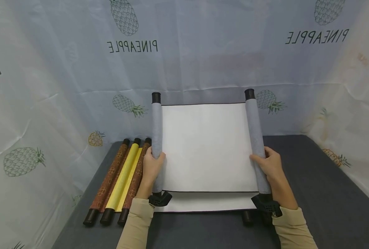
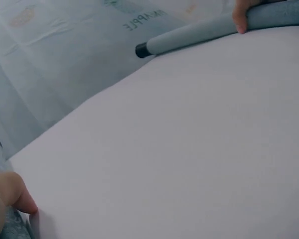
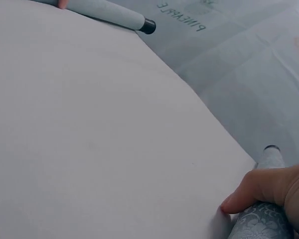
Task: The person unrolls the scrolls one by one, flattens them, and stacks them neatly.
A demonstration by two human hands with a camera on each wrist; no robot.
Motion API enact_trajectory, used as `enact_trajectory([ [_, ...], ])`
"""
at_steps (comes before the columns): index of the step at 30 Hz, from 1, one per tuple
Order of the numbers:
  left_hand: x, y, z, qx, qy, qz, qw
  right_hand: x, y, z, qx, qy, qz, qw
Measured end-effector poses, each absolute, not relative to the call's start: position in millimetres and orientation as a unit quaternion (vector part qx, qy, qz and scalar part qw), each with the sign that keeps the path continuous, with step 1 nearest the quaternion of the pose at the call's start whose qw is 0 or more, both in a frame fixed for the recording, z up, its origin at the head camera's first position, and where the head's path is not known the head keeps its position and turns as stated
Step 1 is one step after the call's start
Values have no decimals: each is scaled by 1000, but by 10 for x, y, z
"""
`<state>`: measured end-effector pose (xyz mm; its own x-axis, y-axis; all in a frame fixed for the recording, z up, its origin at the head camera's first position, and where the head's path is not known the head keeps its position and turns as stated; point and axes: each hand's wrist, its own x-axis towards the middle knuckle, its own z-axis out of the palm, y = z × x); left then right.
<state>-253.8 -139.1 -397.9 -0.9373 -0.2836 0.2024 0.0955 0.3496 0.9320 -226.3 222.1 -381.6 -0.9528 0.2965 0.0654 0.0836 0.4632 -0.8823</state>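
Observation:
A hanging scroll (image 1: 207,148) with a blank white sheet is held partly unrolled between both hands, its grey-blue rolled ends upright and capped in black. My left hand (image 1: 152,167) grips the left roll (image 1: 157,128), thumb on the front side. Around the right roll (image 1: 254,121) my right hand (image 1: 271,166) is curled, its thumb (image 3: 241,196) at the sheet's edge. In the left wrist view the far roll (image 2: 199,34) appears along the top, with right-hand fingers on it. Behind the lower edge shows another white sheet (image 1: 206,202), mostly hidden.
Left on the dark table (image 1: 308,180) lie rolled scrolls: a brown patterned one (image 1: 109,178), a yellow one (image 1: 123,176) and another brown one (image 1: 136,176). A black end cap (image 1: 247,218) sticks out near the right wrist. A pineapple-print curtain (image 1: 203,62) hangs behind the table.

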Motion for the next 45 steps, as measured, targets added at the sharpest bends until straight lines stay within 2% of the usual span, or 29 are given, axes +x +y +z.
enact_trajectory([
  [14,-2538,-1493,-3942,27,-792,-591,151,-2250,2276,-3762,-112,-847,517,49],
  [28,-2515,-1519,-3932,21,-805,-576,142,-2305,2245,-3789,-161,-825,534,94],
  [45,-2539,-1532,-3970,-1,-787,-595,161,-2269,2303,-3791,-147,-831,530,81],
])
